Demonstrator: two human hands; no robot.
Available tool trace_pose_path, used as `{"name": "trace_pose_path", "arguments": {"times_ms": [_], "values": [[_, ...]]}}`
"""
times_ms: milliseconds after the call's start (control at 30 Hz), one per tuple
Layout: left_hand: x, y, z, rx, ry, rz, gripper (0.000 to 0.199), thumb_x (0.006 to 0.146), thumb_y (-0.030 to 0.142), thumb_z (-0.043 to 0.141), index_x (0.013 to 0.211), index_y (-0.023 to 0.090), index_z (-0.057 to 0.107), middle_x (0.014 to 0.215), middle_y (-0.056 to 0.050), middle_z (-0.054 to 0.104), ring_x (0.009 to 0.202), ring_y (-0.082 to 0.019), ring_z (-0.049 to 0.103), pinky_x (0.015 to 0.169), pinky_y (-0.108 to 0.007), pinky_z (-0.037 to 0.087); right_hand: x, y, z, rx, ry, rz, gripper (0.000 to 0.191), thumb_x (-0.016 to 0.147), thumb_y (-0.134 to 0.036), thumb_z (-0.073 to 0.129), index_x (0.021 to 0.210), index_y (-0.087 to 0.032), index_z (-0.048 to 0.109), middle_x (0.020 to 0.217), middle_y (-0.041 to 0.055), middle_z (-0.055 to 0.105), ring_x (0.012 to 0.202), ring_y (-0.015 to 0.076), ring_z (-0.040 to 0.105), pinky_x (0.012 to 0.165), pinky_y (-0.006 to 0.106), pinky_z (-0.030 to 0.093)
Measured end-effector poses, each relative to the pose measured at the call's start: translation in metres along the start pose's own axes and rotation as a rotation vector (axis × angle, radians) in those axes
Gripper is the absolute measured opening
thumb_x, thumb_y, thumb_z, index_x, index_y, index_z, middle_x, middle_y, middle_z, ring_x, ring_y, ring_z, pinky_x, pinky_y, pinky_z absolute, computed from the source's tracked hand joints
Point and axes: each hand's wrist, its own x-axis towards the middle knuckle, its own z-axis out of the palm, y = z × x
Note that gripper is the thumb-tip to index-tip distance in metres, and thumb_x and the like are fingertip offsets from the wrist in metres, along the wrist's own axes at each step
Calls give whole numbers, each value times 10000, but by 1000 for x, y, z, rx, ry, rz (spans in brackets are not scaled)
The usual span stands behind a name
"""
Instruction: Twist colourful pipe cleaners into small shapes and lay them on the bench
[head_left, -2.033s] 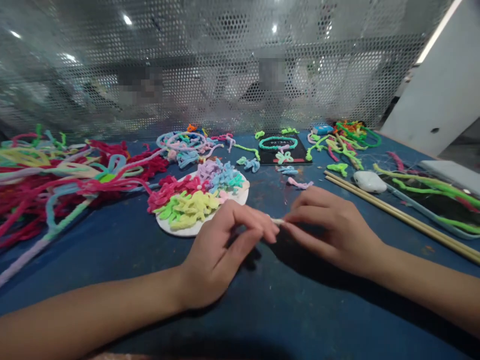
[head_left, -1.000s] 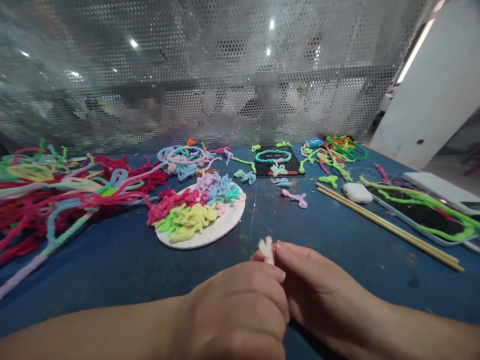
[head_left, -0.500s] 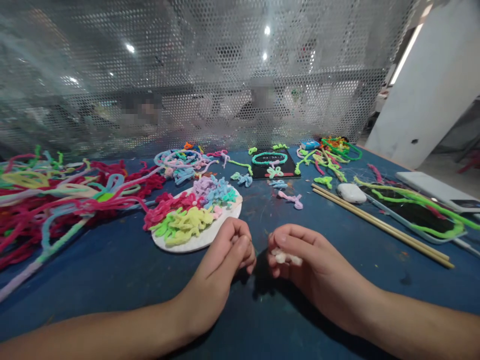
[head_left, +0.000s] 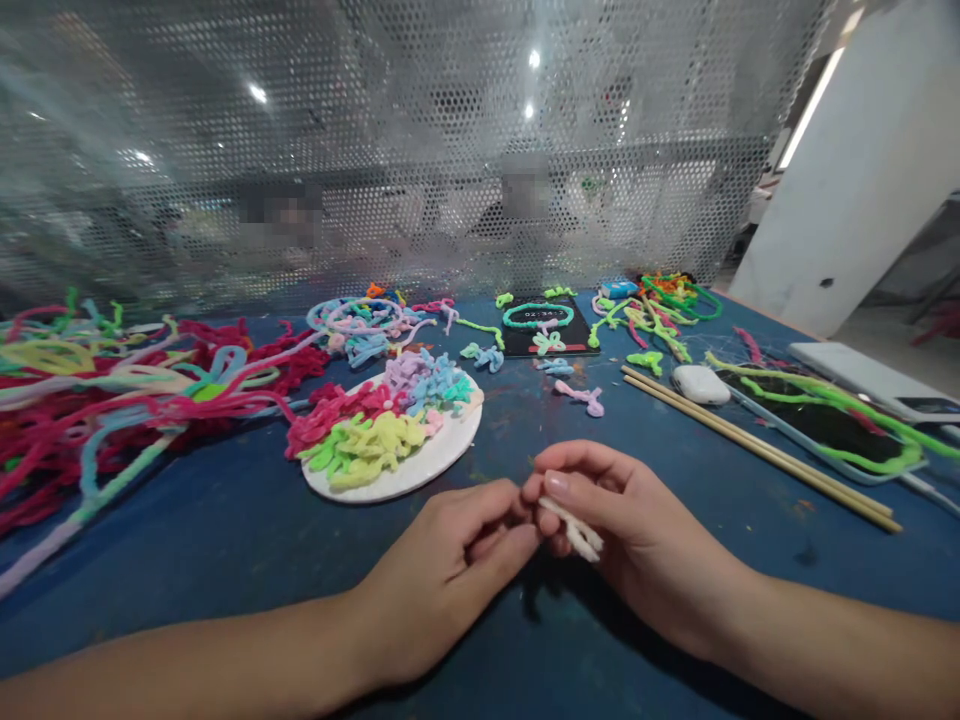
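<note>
Clamping a white fuzzy piece point(head_left: 582, 536) in the right hand point(head_left: 630, 520) above the blue counter point(head_left: 262, 540); curling the left hand point(head_left: 454, 565) just beside, cannot tell whether gripping.

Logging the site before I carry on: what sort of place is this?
Probably a craft workspace: a blue table holds a white plate of colourful fuzzy pieces, with tangled fuzzy strands beside it and a perforated screen behind.
</note>
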Motion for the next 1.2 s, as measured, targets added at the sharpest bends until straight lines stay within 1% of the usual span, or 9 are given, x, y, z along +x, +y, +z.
{"name": "trace_pose_path", "arguments": {"times_ms": [167, 267, 367, 567, 633, 833, 1000, 1133, 1200], "values": [[-3, 0, -3, 94, 162, 396, 260, 989, 271, 386, 829, 195, 576, 871, -17, 566, 837, -120, 539, 777, -213, 423, 1, 2, 0, 38, 48, 15, 276, 656, -228, 840, 878, -177, 684, 742, -6, 695, 582, 60, 621, 584, 171, 480], [-4, 1, -4, 27, 134, 580, 240, 995, 276, 370, 891, 193, 570, 1048, -67, 611, 1054, -180, 537, 953, -304, 408, 2, 4, -1, 46, 74, -10, 283, 653, -227, 841, 882, -170, 686, 720, -12, 683, 595, 62, 615, 582, 170, 476], [-6, -1, 0, -154, 118, 513, 252, 1006, 278, 331, 888, 190, 535, 885, -50, 615, 933, -169, 576, 876, -308, 449, 4, 5, -3, 29, 89, -28, 285, 649, -235, 844, 873, -170, 680, 760, -2, 690, 608, 72, 618, 592, 188, 484], [-2, -5, 5, -426, 282, -161, 308, 973, 461, 356, 906, 217, 530, 597, 59, 297, 494, -95, 279, 432, -190, 246, 5, 0, -2, -31, 164, -58, 286, 631, -250, 851, 836, -174, 666, 744, 6, 689, 579, 76, 596, 528, 179, 443], [2, -4, 3, -342, 247, -230, 303, 954, 472, 400, 989, 218, 563, 607, 51, 393, 508, -102, 343, 444, -192, 267, 4, -2, -1, -66, 175, -80, 294, 624, -269, 852, 829, -176, 663, 738, 11, 690, 572, 81, 591, 515, 183, 431], [3, -3, -5, 83, -24, 58, 313, 970, 344, 419, 884, 201, 684, 792, -10, 657, 698, -131, 564, 664, -214, 403, 5, 0, -5, -192, 156, -121, 266, 657, -292, 828, 841, -185, 668, 750, 9, 696, 605, 103, 609, 554, 206, 456], [-5, 0, -4, 192, 27, 396, 294, 977, 307, 400, 827, 215, 635, 750, -20, 581, 666, -123, 515, 652, -213, 400, 7, 3, -9, -282, 159, -119, 221, 706, -304, 790, 852, -183, 676, 715, -1, 690, 584, 95, 594, 551, 205, 443], [-5, 2, -1, 59, 63, 478, 324, 989, 357, 341, 795, 214, 557, 1048, -70, 624, 1050, -209, 527, 934, -323, 393, 8, 0, -10, -317, 208, -157, 265, 674, -338, 807, 838, -175, 680, 680, -10, 668, 551, 85, 550, 532, 208, 417], [-5, 0, 1, -80, 37, 382, 345, 1001, 372, 287, 799, 216, 519, 928, -45, 630, 986, -192, 554, 920, -331, 402, 10, -2, -10, -329, 219, -192, 279, 669, -352, 810, 842, -178, 679, 690, -3, 676, 545, 85, 542, 527, 211, 415]]}}
